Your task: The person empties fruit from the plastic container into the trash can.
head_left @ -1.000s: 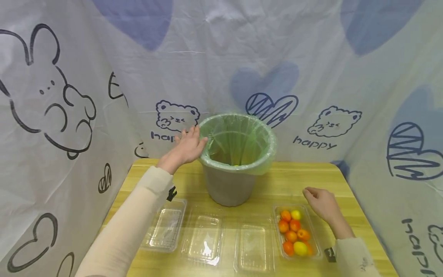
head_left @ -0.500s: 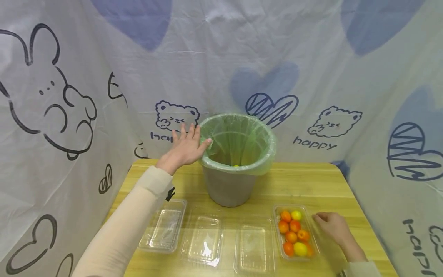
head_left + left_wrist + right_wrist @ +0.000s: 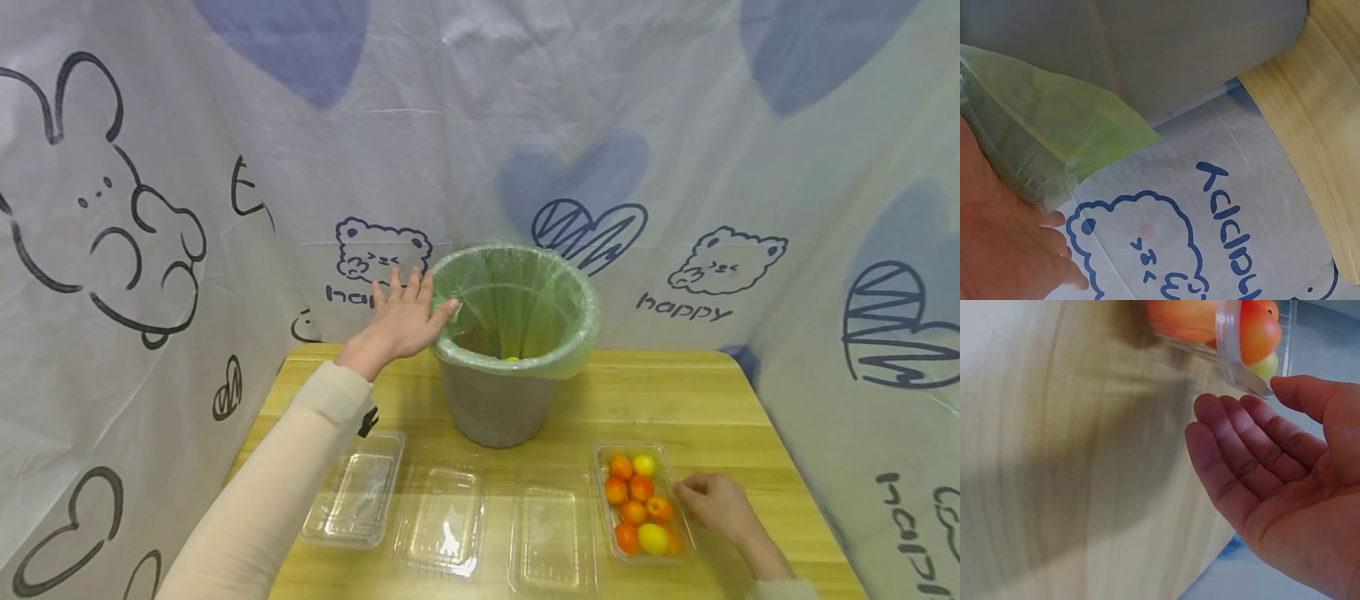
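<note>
A grey bin [image 3: 498, 408] stands upright on the table, lined with a green plastic bag [image 3: 558, 358] folded over its rim. My left hand [image 3: 401, 323], fingers straight and spread, rests against the bag at the rim's left side. In the left wrist view, the bag's loose edge [image 3: 1054, 125] hangs beside that hand. My right hand [image 3: 720, 504] is at the right side of a clear plastic tray [image 3: 1229, 344] holding several small orange and yellow fruits [image 3: 632, 511]. Its fingers are relaxed around nothing; the thumb is close to the tray's edge, contact unclear.
Three clear plastic trays, a left one [image 3: 352, 492], a middle one [image 3: 438, 512] and a right one [image 3: 553, 533], lie in a row before the bin. Something yellow [image 3: 512, 359] shows inside the bin. Printed cloth [image 3: 465, 167] hangs around the wooden table [image 3: 660, 392].
My right hand has come down toward me, then left to the fruit tray's side. The left hand has shifted slightly, its fingers spreading wider at the bin's rim.
</note>
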Demonstrator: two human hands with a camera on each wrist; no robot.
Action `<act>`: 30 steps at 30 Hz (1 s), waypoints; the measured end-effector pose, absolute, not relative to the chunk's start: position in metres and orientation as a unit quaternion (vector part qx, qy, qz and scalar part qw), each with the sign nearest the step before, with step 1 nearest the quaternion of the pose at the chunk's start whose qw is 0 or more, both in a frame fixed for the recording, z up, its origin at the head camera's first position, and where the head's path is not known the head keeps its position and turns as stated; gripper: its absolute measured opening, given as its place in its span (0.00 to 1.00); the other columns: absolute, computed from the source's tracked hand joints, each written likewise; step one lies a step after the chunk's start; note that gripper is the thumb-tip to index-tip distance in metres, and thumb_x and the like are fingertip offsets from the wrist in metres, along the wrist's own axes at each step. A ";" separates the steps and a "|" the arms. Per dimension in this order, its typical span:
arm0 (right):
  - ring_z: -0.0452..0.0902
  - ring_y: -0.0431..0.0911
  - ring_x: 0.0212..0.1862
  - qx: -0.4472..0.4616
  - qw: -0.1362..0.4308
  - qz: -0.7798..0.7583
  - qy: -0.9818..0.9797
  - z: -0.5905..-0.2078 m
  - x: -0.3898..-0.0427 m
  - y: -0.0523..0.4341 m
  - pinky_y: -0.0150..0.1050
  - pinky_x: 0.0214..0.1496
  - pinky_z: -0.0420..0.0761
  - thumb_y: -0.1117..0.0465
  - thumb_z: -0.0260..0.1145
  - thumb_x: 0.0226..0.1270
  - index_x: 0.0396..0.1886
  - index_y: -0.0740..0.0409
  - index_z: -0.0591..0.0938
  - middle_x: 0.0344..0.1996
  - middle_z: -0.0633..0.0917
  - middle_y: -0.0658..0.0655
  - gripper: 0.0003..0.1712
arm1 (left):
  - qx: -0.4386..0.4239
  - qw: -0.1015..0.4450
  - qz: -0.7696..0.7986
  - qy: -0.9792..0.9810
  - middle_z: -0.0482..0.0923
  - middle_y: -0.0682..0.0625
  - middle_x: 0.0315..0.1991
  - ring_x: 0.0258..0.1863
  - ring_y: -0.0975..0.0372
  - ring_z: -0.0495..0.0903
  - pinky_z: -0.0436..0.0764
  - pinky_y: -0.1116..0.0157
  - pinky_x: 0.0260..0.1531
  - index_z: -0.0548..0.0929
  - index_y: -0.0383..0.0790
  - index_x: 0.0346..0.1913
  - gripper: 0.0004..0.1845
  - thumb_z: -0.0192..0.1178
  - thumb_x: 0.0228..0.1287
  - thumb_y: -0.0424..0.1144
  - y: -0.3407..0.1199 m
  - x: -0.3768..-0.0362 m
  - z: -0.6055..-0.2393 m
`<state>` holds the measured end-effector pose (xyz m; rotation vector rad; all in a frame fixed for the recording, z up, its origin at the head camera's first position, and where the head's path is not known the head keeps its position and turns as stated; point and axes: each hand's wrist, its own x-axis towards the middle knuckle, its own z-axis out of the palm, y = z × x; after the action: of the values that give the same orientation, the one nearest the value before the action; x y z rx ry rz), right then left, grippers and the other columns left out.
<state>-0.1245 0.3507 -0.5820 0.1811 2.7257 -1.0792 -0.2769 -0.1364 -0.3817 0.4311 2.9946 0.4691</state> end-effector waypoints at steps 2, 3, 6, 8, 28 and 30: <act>0.85 0.44 0.30 0.062 0.097 -0.368 0.923 -0.584 -0.124 0.350 0.35 0.30 0.88 0.57 0.64 0.77 0.48 0.71 0.88 0.29 0.90 0.57 0.19 | 0.141 0.039 0.155 0.977 0.27 0.36 0.86 0.82 0.39 0.17 0.18 0.32 0.77 0.37 0.36 0.85 0.47 0.29 0.82 0.68 -0.136 -0.277 -0.382; 0.84 0.43 0.30 0.063 0.095 -0.368 0.923 -0.586 -0.124 0.350 0.34 0.31 0.87 0.57 0.64 0.77 0.48 0.71 0.88 0.29 0.90 0.56 0.19 | 0.141 0.039 0.156 0.977 0.27 0.36 0.86 0.82 0.39 0.17 0.18 0.32 0.77 0.37 0.36 0.85 0.47 0.29 0.82 0.68 -0.136 -0.277 -0.382; 0.84 0.42 0.30 0.066 0.093 -0.370 0.922 -0.589 -0.124 0.350 0.34 0.31 0.86 0.57 0.64 0.77 0.50 0.72 0.88 0.30 0.91 0.57 0.20 | 0.141 0.040 0.155 0.977 0.27 0.36 0.86 0.82 0.39 0.16 0.18 0.32 0.77 0.36 0.36 0.85 0.47 0.29 0.82 0.68 -0.136 -0.276 -0.382; 0.85 0.42 0.31 0.074 0.098 -0.384 0.915 -0.590 -0.123 0.351 0.34 0.33 0.88 0.57 0.63 0.78 0.51 0.73 0.87 0.31 0.92 0.57 0.21 | 0.141 0.041 0.155 0.977 0.27 0.36 0.86 0.82 0.39 0.16 0.18 0.32 0.77 0.35 0.36 0.85 0.48 0.29 0.82 0.68 -0.136 -0.276 -0.382; 0.84 0.44 0.30 0.085 0.148 -0.508 0.845 -0.588 -0.121 0.359 0.41 0.33 0.91 0.60 0.60 0.82 0.54 0.81 0.83 0.28 0.87 0.55 0.22 | 0.138 0.035 0.151 0.978 0.28 0.35 0.86 0.82 0.38 0.19 0.21 0.31 0.78 0.37 0.34 0.85 0.48 0.29 0.82 0.68 -0.135 -0.276 -0.382; 0.84 0.45 0.29 0.080 0.148 -0.510 0.843 -0.585 -0.122 0.360 0.42 0.34 0.92 0.61 0.59 0.82 0.54 0.81 0.83 0.28 0.87 0.57 0.21 | 0.137 0.035 0.148 0.979 0.28 0.35 0.86 0.83 0.38 0.19 0.22 0.31 0.78 0.36 0.34 0.85 0.48 0.29 0.82 0.68 -0.135 -0.276 -0.382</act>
<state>-0.1223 0.3599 -0.5852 0.2289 2.4262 -1.4684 -0.2760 -0.1352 -0.3819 0.4225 3.0077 0.4548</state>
